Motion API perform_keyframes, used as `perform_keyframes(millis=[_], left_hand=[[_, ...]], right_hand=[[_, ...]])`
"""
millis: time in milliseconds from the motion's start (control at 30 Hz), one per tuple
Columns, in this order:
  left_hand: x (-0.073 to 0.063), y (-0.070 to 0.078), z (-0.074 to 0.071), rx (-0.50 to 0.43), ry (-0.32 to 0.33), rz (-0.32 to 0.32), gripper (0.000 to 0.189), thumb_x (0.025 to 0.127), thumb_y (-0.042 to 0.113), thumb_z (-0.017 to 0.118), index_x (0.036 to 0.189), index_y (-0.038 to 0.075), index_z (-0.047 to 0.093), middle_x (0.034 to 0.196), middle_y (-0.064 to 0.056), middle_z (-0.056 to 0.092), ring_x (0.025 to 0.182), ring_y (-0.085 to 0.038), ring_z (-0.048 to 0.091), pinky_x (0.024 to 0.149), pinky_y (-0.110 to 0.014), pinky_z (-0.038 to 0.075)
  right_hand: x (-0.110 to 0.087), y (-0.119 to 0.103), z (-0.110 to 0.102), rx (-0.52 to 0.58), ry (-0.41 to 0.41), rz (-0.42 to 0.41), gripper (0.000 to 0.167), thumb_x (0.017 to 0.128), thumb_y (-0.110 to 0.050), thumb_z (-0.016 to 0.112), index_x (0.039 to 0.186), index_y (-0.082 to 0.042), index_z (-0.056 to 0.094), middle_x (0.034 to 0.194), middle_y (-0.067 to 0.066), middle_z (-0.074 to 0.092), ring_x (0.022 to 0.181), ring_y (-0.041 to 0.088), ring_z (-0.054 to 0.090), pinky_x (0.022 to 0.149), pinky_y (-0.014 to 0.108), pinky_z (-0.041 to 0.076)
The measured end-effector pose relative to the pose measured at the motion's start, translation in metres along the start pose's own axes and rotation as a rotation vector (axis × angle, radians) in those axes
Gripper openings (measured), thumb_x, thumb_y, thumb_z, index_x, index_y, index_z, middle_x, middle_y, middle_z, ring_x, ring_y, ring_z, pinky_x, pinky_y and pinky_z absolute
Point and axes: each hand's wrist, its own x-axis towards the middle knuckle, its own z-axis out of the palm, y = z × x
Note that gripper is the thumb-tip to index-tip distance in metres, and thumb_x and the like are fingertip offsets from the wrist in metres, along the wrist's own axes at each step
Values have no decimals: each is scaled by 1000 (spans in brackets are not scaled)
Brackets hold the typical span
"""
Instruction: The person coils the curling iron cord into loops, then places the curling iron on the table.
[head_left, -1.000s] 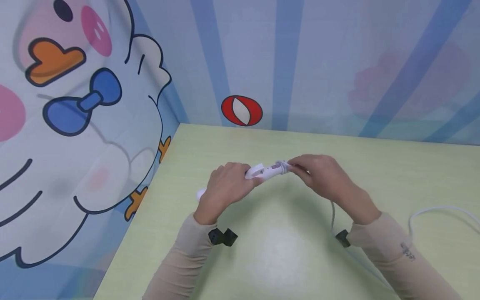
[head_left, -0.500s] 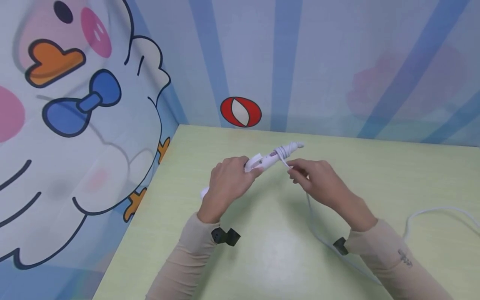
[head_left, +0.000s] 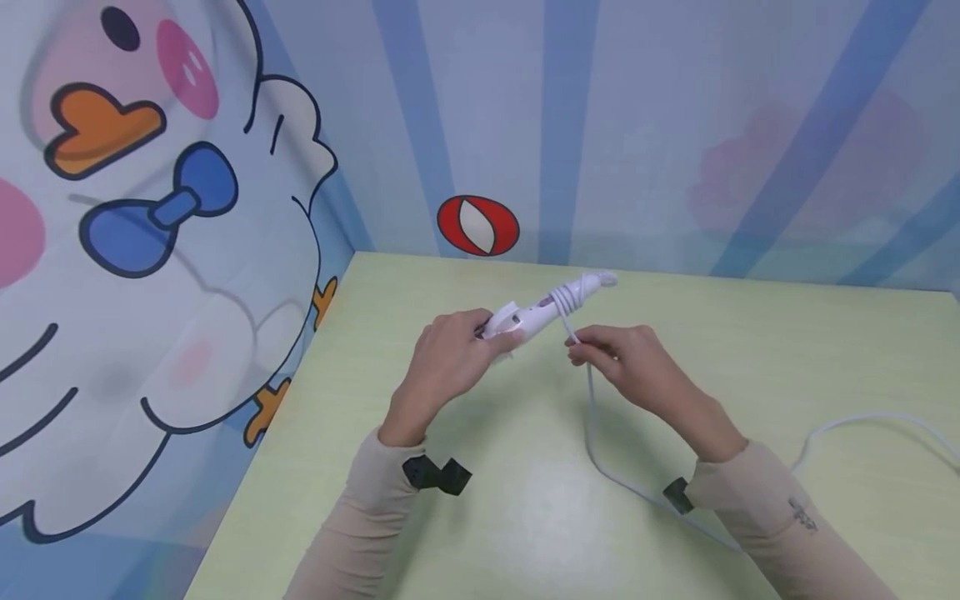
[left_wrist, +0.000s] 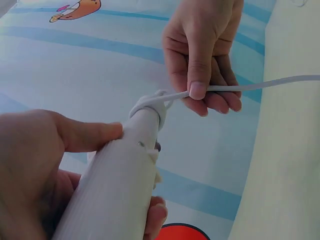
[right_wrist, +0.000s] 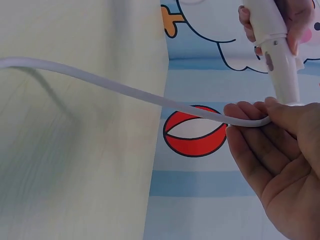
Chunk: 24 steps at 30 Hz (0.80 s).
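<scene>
My left hand [head_left: 444, 360] grips a white curling iron [head_left: 538, 317] around its middle, the handle end tilted up toward the back right in the head view. Several turns of its white cord [head_left: 567, 297] wrap that handle. Just below the turns, my right hand [head_left: 637, 367] pinches the cord between thumb and fingers. In the left wrist view the cord [left_wrist: 272, 82] runs from the handle through the right hand's pinch and off to the right. In the right wrist view the cord [right_wrist: 115, 86] lies over the right fingers, with the curling iron [right_wrist: 280, 65] beyond. My left palm hides part of the iron.
The cord hangs to the pale green table [head_left: 525, 533], passes under the right forearm, and reappears at the right as a curved length [head_left: 870, 417]. A blue striped wall [head_left: 637, 125] stands behind the table, and a cartoon bird panel [head_left: 225, 375] on the left.
My right hand has moved from the handle's end to below the wound turns, drawing the cord down. The handle end has tilted further up, and the hanging cord has shifted left.
</scene>
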Motion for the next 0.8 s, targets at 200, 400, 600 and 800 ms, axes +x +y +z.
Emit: perform_keyframes(millis=[200, 400, 600, 800], left_hand=[[-3, 2, -6, -85, -90, 0, 41, 90, 49, 58, 113, 16, 65, 94, 0, 65, 80, -18, 58, 66, -31, 46], [-6, 1, -12, -195, -185, 23, 38, 90, 48, 59, 112, 18, 66, 98, -1, 64, 81, -19, 59, 65, -30, 49], [-10, -3, -18, -252, -252, 103, 29, 89, 45, 61, 104, 20, 68, 95, -1, 64, 80, -19, 59, 66, -32, 49], [-14, -5, -23, -232, -312, 235, 24, 90, 40, 61, 102, 20, 69, 95, 1, 65, 84, -18, 58, 70, -32, 48]], right_hand=[[1, 5, -2, 26, 2, -2, 20, 94, -16, 61, 108, -6, 71, 95, 4, 74, 87, 16, 71, 79, 38, 55], [1, 11, -7, 36, 27, -55, 18, 92, -16, 62, 106, -10, 73, 97, 0, 74, 90, 12, 70, 77, 32, 54], [1, 14, -8, -1, 107, -155, 17, 86, -7, 69, 101, -10, 75, 96, 2, 74, 85, 7, 65, 70, 25, 51], [-2, 12, -12, -16, 128, -224, 21, 81, 6, 69, 99, -4, 74, 96, 8, 73, 92, 14, 68, 77, 29, 54]])
